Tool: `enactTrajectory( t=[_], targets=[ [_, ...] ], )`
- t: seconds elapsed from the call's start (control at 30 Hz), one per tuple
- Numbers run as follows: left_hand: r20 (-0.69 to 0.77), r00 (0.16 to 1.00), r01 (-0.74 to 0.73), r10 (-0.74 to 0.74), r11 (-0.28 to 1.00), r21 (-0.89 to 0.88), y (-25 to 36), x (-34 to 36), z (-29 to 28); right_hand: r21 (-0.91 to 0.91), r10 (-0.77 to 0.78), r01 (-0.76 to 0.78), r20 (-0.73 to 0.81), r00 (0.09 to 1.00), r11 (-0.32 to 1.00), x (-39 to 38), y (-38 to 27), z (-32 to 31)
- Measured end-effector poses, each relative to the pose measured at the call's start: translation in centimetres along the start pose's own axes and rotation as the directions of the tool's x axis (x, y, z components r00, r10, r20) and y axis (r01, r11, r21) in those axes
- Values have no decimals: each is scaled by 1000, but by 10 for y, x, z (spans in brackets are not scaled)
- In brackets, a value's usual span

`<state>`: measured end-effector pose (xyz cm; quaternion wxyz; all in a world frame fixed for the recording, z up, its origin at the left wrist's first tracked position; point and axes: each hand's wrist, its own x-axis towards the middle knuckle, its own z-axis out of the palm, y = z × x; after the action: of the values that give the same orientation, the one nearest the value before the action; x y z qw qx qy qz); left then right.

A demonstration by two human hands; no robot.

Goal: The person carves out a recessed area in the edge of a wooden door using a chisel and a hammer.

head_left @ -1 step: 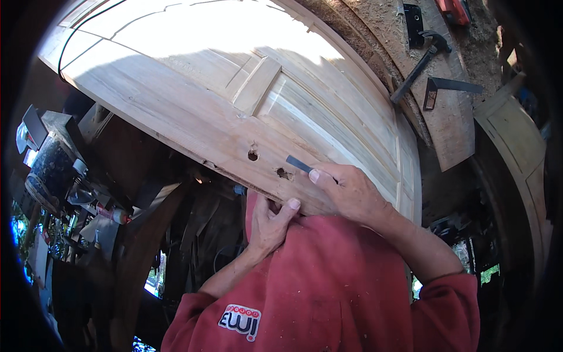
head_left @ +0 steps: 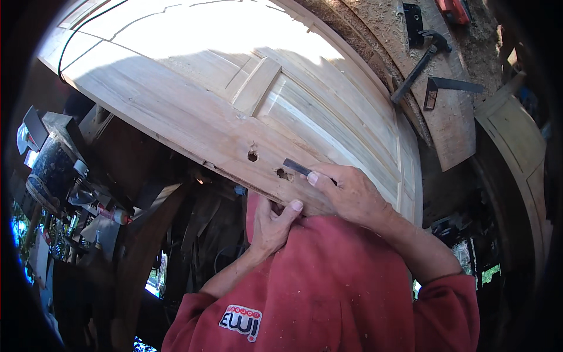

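This is a woodworking workshop: an unpainted panelled wooden door [head_left: 256, 88] spreads across twelve o'clock, and at two o'clock a claw hammer [head_left: 420, 69] and a dark-bladed square [head_left: 451, 85] lie on a bare board [head_left: 450, 132], with sawdust [head_left: 482, 50] beside it. Another panelled piece [head_left: 522, 155] shows at three o'clock, a smeared cylindrical container [head_left: 53, 170] at nine o'clock.

Head-worn fisheye view, downward, close above the wooden door [head_left: 234, 120].

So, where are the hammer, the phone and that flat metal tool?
Hammer [head_left: 414, 74]: head view, middle of its handle.
Phone [head_left: 414, 27]: head view, middle of its dark upper side.
Flat metal tool [head_left: 298, 167]: head view, on its bare blade.
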<state>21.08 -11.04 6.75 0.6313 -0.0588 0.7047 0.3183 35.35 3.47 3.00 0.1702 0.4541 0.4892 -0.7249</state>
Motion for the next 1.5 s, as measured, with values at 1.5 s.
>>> enactTrajectory(
  t=[1.5],
  targets=[
    [59, 996, 53, -72, 959, 280, -16, 9, -13, -495, -812, 852, 419, 407, 171, 111, 26, -37]
  ],
)
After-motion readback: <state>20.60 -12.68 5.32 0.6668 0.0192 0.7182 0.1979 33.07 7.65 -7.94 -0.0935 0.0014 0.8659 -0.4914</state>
